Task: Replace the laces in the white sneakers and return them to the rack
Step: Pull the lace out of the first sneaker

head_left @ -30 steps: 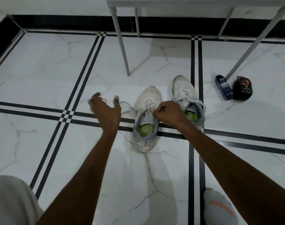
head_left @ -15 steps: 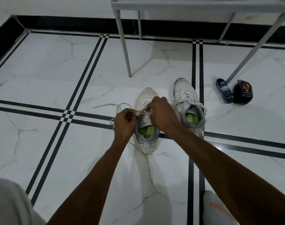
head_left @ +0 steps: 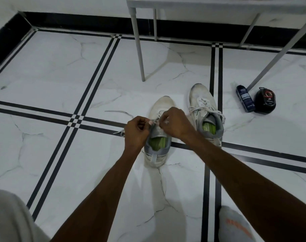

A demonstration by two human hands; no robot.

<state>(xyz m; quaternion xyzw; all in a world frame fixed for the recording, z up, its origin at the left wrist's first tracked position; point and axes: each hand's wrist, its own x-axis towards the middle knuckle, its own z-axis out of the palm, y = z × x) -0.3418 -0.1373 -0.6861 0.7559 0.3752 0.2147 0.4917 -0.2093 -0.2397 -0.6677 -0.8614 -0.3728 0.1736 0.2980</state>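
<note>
Two white sneakers with green insoles stand on the marble floor, toes pointing away from me. Over the left sneaker [head_left: 163, 103] both my hands meet at its tongue. My left hand [head_left: 136, 131] pinches the white lace [head_left: 119, 112], whose loose end trails off to the left on the floor. My right hand [head_left: 175, 122] pinches the lace at the eyelets on the shoe's right side. The right sneaker [head_left: 203, 105] stands just beside it, laced, with its lace ends hanging loose. The rack [head_left: 166, 2] stands behind on thin grey legs.
A dark blue bottle [head_left: 245, 101] lies next to a black round case [head_left: 265, 102] at the right, by a slanted rack leg [head_left: 278, 55]. A rack leg [head_left: 139, 49] stands straight behind the sneakers. My socked foot [head_left: 236, 226] is at the bottom right.
My left hand swung in from the left, where it was open, and closed on the lace at the left sneaker's tongue. My right hand stayed at the eyelets.
</note>
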